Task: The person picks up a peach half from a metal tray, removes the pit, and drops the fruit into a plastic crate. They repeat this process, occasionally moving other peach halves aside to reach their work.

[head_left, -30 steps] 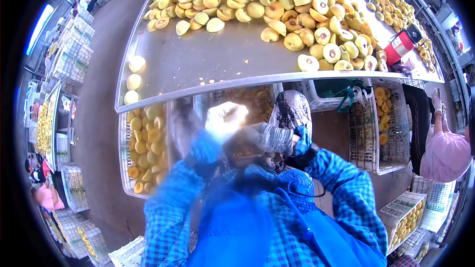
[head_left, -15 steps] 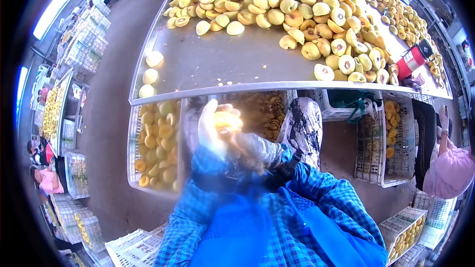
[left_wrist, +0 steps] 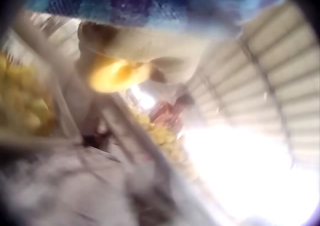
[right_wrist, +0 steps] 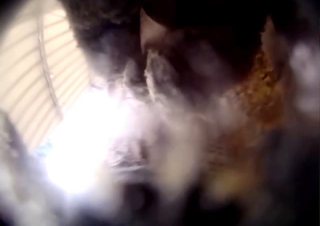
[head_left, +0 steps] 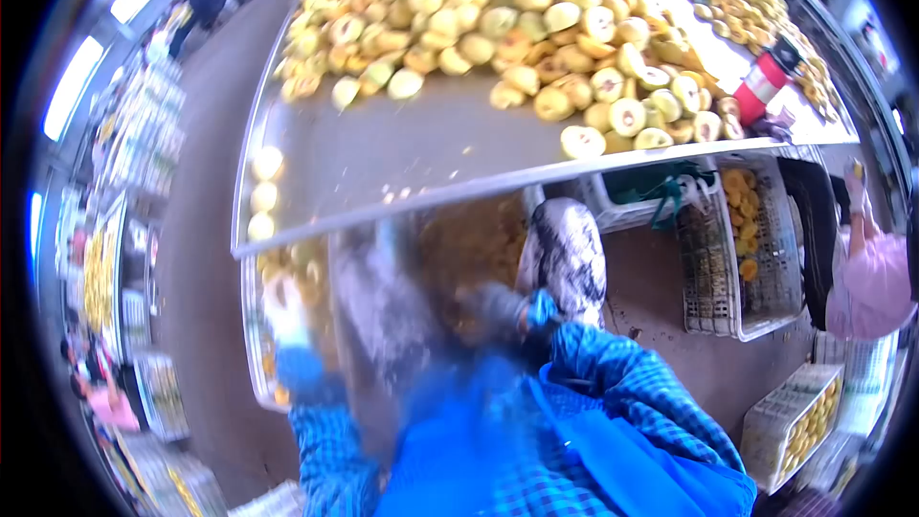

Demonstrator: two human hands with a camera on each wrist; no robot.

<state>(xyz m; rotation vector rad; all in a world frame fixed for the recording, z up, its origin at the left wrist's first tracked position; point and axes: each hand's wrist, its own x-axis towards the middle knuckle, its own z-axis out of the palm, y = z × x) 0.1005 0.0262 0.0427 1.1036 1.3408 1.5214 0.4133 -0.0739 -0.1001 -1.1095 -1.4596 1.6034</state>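
My left hand (head_left: 285, 311), in a white glove, is over the crate (head_left: 251, 345) of peach halves at the left. A yellow peach half (left_wrist: 120, 75) is held in its fingers in the left wrist view, with the cut side showing. My right hand (head_left: 498, 311), in a grey glove, is above my lap near the tub of scraps (head_left: 469, 249) between my knees. Motion blurs it in the head view, and the right wrist view is smeared and dark, so I cannot tell whether it holds anything.
A metal-topped table (head_left: 354, 153) carries a large heap of peach halves (head_left: 517, 29). Several pale halves (head_left: 263, 196) line its left edge. A red flask (head_left: 761, 86) stands at the right. Crates (head_left: 713, 268) are below, and a person in pink (head_left: 869, 278) sits at the right.
My left hand has gone from in front of my lap, close to the right hand, leftward to the crate with the peach half. My right hand stays over my lap. The head view has shifted slightly.
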